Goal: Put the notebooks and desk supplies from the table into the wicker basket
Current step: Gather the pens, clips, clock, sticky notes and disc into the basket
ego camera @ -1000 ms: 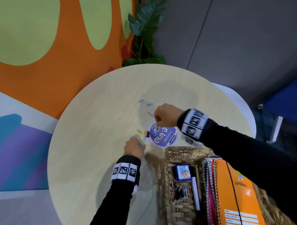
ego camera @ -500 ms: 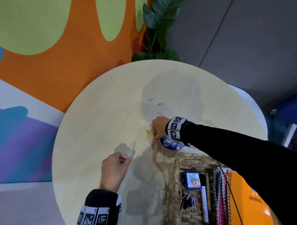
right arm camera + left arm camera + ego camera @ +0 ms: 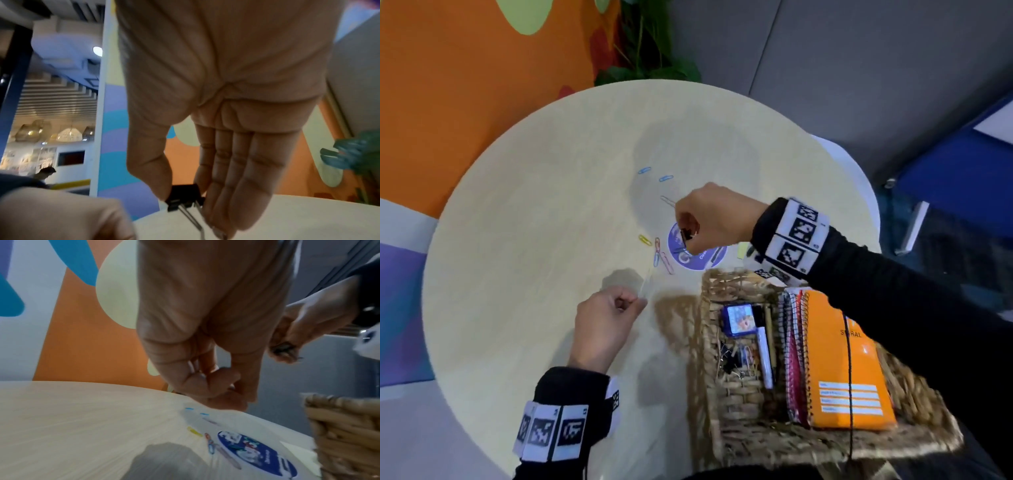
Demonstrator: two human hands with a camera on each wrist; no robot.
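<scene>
The orange notebook (image 3: 849,363) standing in the wicker basket (image 3: 726,411) bears the word "SPIRAL" on its cover, partly crossed by a black cord; the lines of its blue label lower down are too small to read. The round blue sticker (image 3: 697,251) on the table (image 3: 534,222) carries white lettering, blurred beyond reading.

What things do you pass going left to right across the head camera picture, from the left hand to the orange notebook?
left hand → yellow paper clip → right hand holding a black binder clip → white marker in the wicker basket → orange notebook
</scene>
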